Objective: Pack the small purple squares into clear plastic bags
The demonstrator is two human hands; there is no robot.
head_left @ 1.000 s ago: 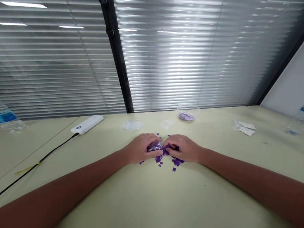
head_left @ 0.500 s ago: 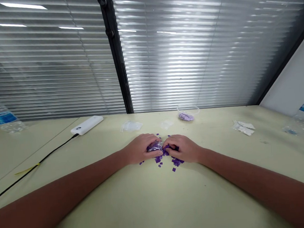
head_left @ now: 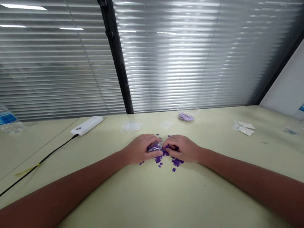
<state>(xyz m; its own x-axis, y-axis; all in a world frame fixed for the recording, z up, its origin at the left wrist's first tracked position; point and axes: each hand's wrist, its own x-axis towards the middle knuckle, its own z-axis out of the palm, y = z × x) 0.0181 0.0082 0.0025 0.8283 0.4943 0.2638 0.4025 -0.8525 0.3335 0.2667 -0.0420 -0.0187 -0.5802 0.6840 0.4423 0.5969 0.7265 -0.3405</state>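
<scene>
Both hands are closed: the left hand point(head_left: 138, 150) grips a clear plastic bag point(head_left: 154, 146) of purple squares, the right hand point(head_left: 182, 148) pinches at its right edge, and loose squares point(head_left: 177, 162) lie scattered on the table point(head_left: 221, 189).

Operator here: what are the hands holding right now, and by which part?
The left hand grips a small clear plastic bag by its side. The right hand meets the bag's other end among purple squares, but its fingers hide the exact hold.

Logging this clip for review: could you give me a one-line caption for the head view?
Left hand and right hand meet at a purple packet amid scattered purple squares on a pale table.
</scene>
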